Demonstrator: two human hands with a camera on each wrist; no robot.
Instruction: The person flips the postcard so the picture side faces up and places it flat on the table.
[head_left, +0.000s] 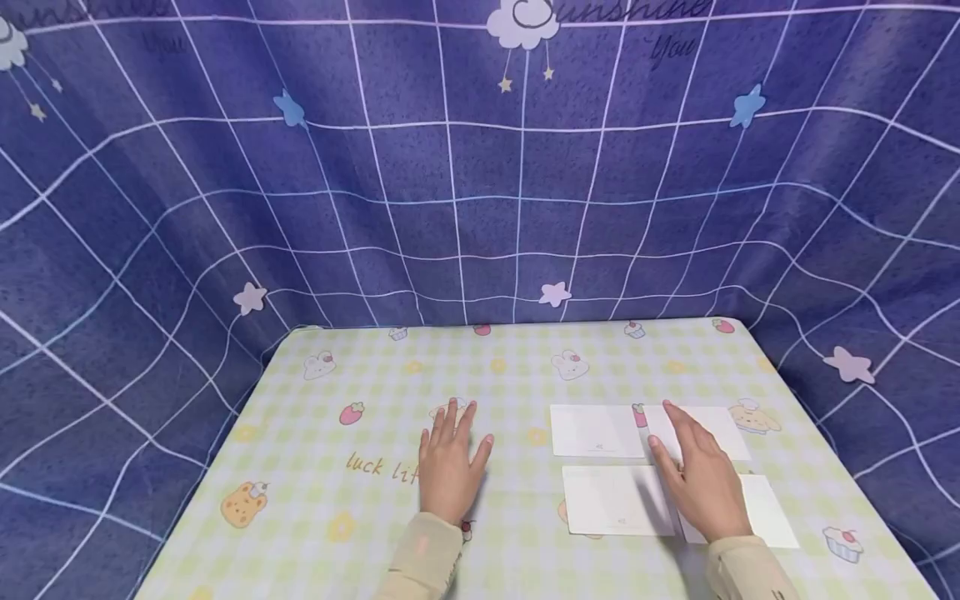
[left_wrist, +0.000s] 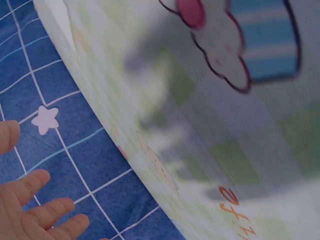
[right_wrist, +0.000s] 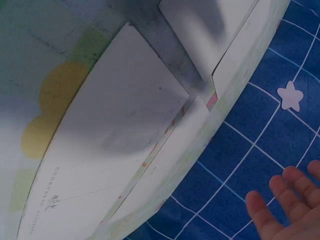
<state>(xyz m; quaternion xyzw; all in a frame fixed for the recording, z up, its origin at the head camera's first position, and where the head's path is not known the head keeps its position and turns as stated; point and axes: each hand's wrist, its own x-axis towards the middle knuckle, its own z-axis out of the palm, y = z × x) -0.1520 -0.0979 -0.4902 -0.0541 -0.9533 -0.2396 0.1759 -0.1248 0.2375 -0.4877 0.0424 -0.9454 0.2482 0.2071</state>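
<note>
Two rows of white cards lie on the right half of the table: a back left card (head_left: pixel 596 429), a back right card (head_left: pixel 723 429), a front left card (head_left: pixel 617 500) and a front right card (head_left: pixel 768 517). My right hand (head_left: pixel 705 487) hovers over the right-hand pair with straight fingers, hiding part of them. In the right wrist view, its shadow falls on a card (right_wrist: pixel 110 110) with small print along its edge. My left hand (head_left: pixel 450 471) hangs above the cloth left of the cards, fingers spread and holding nothing; its fingers (left_wrist: pixel 50 212) show in the left wrist view.
A green-and-white checked tablecloth (head_left: pixel 300 442) with cartoon prints covers the table. Behind it and along both sides hangs a blue curtain (head_left: pixel 480 167) with white grid lines and stars.
</note>
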